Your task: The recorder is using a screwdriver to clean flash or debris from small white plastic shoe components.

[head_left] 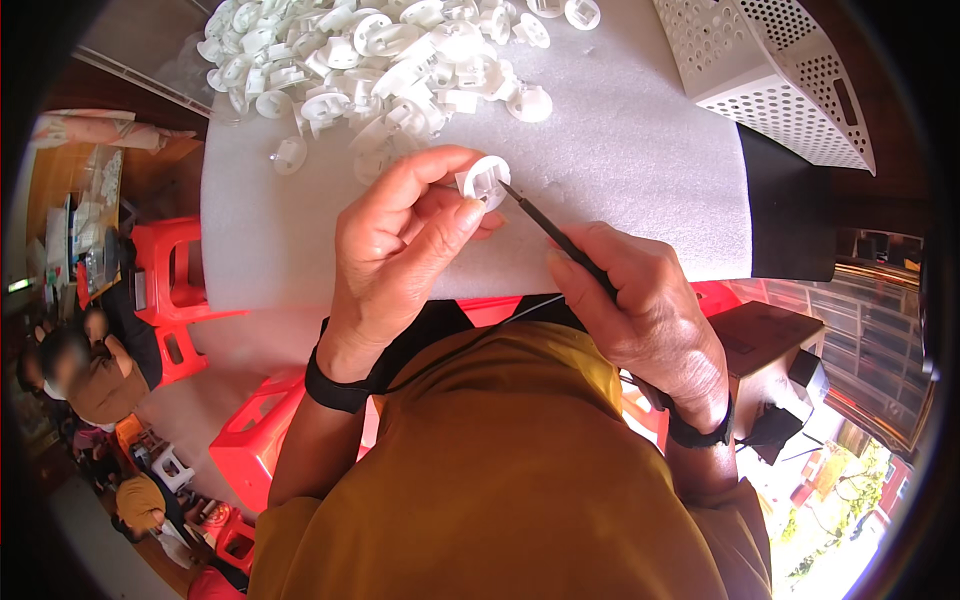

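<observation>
Nearest to me, the person's right hand [650, 320] is wrapped around a thin dark pick-like tool [562, 240], fingers closed on its handle, a black band at the wrist. The tool's fine tip reaches up and left from those fingers and meets the edge of a small round white plastic fitting [487, 181]. The left hand [400, 250], also with a black wristband, pinches that fitting between thumb and fingertips, its face turned toward the tool. Both hands hover just above the sheet of white foam padding [620, 170] that covers the worktable.

To my eye the step in hand is working the point into the slotted middle of the fitting, either trimming it or poking something clear; which one I cannot tell. The next move seems to call for a steady pinch from the left fingers while the point is nudged with small, controlled pressure, since a slip would send the tip toward the thumb.

Just beyond the left fingertips lies a heap of matching white fittings [380, 60], spread across the far side of the foam. Farther off, up and right of the tool hand, a white perforated plastic basket [770, 70] sits tilted.
</observation>
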Tool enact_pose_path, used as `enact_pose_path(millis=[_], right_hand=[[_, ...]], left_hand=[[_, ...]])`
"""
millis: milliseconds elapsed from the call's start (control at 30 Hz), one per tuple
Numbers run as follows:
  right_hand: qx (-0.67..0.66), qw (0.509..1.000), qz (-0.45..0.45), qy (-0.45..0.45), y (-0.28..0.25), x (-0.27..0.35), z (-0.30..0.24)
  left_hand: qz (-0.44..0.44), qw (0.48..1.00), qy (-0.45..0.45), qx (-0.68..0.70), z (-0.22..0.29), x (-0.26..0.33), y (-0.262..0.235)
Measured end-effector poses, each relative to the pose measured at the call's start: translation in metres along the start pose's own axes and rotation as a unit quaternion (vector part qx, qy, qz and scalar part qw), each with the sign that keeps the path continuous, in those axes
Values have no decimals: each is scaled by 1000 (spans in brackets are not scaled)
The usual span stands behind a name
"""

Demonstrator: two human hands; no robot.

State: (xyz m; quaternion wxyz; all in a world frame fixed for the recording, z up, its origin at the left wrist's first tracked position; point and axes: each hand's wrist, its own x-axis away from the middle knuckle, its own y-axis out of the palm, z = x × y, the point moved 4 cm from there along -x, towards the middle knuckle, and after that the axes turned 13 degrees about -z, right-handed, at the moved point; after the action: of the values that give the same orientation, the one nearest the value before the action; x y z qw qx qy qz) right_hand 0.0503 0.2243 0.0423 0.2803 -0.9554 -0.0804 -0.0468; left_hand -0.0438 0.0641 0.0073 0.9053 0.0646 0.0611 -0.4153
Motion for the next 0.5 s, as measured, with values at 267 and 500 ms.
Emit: enact_pose_path(millis=[267, 500], right_hand=[[-11, 1000, 1, 10, -1, 2, 1], [-20, 1000, 3, 11, 0, 3, 2]], left_hand=[[3, 1000, -4, -9, 0, 1, 0], [13, 1000, -14, -18, 1, 1, 2]])
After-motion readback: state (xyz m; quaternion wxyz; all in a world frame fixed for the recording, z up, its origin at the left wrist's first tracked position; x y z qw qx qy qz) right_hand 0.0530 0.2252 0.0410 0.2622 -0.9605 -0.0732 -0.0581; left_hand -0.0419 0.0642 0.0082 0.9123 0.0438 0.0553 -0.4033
